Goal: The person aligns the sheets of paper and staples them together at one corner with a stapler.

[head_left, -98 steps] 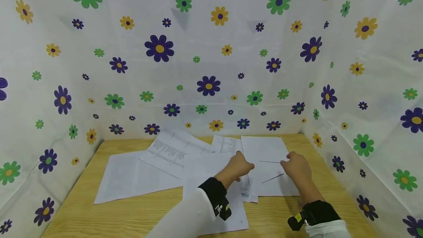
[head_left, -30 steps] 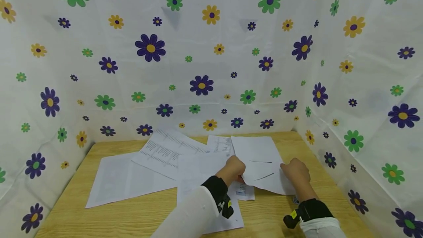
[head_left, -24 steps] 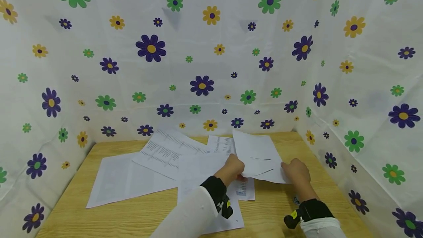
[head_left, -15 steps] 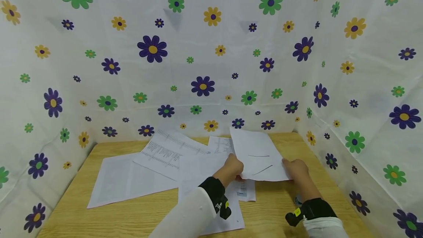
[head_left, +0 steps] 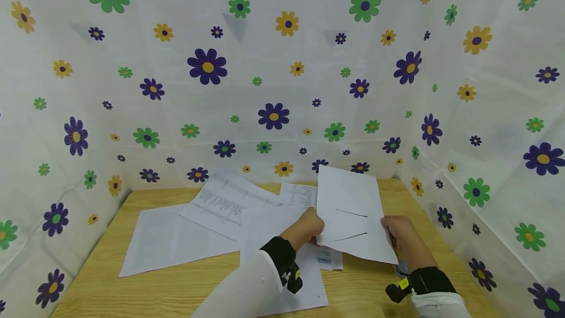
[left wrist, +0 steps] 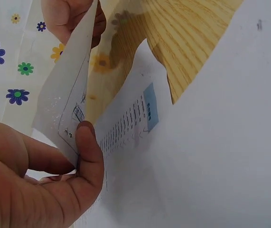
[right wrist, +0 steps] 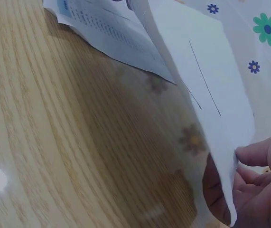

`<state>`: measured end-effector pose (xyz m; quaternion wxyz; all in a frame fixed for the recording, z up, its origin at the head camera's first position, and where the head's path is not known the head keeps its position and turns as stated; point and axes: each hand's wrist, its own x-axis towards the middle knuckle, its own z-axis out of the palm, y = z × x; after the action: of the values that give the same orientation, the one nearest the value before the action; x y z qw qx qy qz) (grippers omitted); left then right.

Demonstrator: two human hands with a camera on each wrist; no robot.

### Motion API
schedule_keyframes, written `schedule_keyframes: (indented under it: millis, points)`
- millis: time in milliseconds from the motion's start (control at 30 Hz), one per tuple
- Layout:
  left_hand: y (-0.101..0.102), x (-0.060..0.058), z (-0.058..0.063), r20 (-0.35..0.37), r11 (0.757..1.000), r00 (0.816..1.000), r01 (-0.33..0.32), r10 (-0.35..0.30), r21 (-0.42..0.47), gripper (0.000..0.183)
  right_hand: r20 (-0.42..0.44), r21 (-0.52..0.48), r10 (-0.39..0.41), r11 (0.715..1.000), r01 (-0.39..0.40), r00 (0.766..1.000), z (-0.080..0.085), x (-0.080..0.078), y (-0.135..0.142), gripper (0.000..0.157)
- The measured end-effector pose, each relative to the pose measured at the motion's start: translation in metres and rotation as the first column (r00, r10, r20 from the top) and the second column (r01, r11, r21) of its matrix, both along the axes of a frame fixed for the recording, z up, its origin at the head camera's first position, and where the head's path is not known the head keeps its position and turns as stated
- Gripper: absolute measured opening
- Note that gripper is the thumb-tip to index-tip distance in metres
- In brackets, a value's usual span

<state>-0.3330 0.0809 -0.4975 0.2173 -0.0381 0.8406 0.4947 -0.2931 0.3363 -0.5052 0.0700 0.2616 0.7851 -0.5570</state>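
A white sheet of paper [head_left: 348, 195] with two dark drawn lines is raised off the table, tilted and slightly bowed, between my hands. My left hand [head_left: 305, 227] pinches its left edge between thumb and finger. On the opposite edge, my right hand [head_left: 408, 242] grips it, the thumb on the lined face in the right wrist view. The underside [left wrist: 66, 90], seen from the left wrist, carries some drawn marks. Below the left hand lie a plain-looking sheet [head_left: 300, 283] and a printed sheet [head_left: 324, 256] with a blue patch, partly covered.
To the left, a sheet with lines of print [head_left: 225, 205] overlaps a faintly printed sheet [head_left: 167, 242] on the wooden table [head_left: 176, 293]. A small bluish object [head_left: 400, 269] sits by my right wrist, mostly hidden. Flowered cloth [head_left: 273, 63] walls the back and sides.
Both hands have taken hold of the lined sheet, which lay flat at first. It has been lifted, and its far edge now stands higher against the cloth. The other papers stay put.
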Motion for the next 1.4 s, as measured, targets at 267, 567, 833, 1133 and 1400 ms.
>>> schedule_keyframes:
  millis: [267, 567, 833, 1133, 1400]
  points:
    - [-0.016, -0.002, 0.006, -0.026, 0.997, 0.999, 0.02, -0.022, -0.072, 0.053, -0.062, 0.003, -0.009, 1.0, 0.009, 0.998, 0.005, 0.002, -0.011, 0.043]
    - [-0.045, -0.007, 0.015, -0.093, 0.995, 0.991, -0.101, 0.101, 0.001, 0.032, -0.093, 0.029, 0.056, 0.998, -0.053, 0.994, 0.014, 0.006, -0.033, 0.04]
    - [-0.079, -0.002, 0.02, -0.283, 0.995, 0.957, -0.086, 0.068, -0.051, 0.025, -0.142, 0.001, 0.153, 0.988, -0.155, 0.978, 0.03, 0.014, -0.059, 0.042]
    - [-0.118, 0.02, 0.029, -0.287, 0.998, 0.956, -0.064, 0.061, -0.002, 0.023, -0.19, -0.003, 0.198, 0.979, -0.202, 0.962, 0.04, 0.021, -0.089, 0.034]
    - [-0.165, 0.043, 0.039, -0.286, 0.997, 0.957, -0.019, 0.04, 0.074, 0.03, -0.21, 0.019, 0.242, 0.97, -0.243, 0.947, 0.05, 0.029, -0.118, 0.03]
